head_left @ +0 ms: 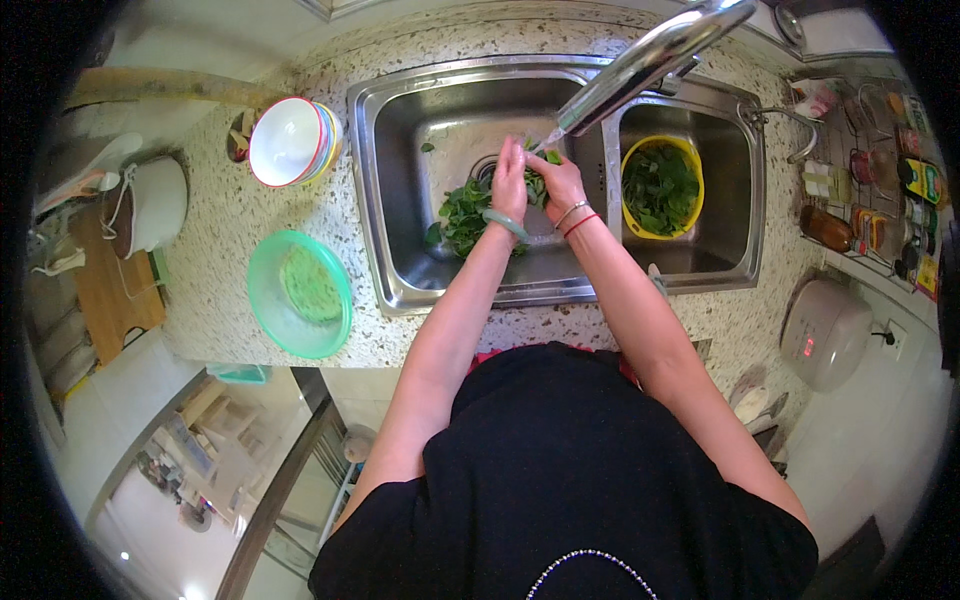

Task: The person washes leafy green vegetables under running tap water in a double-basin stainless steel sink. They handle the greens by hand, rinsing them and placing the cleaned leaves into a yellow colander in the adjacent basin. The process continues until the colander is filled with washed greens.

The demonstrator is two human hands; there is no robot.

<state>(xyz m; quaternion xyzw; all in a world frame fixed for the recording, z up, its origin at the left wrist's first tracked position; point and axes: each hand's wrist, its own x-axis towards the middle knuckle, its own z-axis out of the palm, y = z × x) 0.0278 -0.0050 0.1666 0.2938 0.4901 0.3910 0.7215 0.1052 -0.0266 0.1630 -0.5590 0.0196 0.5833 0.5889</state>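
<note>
Both my hands are in the left basin of the steel sink (365, 190), under the chrome faucet (640, 70). My left hand (509, 182) has its fingers stretched out and pressed flat together, upright beside the water stream. My right hand (563, 183) curls round some leafy greens (537, 187), with leaves showing at its fingertips and below the palm. A heap of loose leafy greens (462, 215) lies on the basin floor next to my left wrist, partly over the drain. A yellow basket (700, 190) full of green leaves stands in the right basin.
On the speckled counter (215, 310) left of the sink are stacked bowls (285, 142) and a green plastic basin (258, 300). A white pot (160, 205) and a wooden board (115, 290) stand farther left. A rack of bottles (828, 228) and a rice cooker (828, 335) are at right.
</note>
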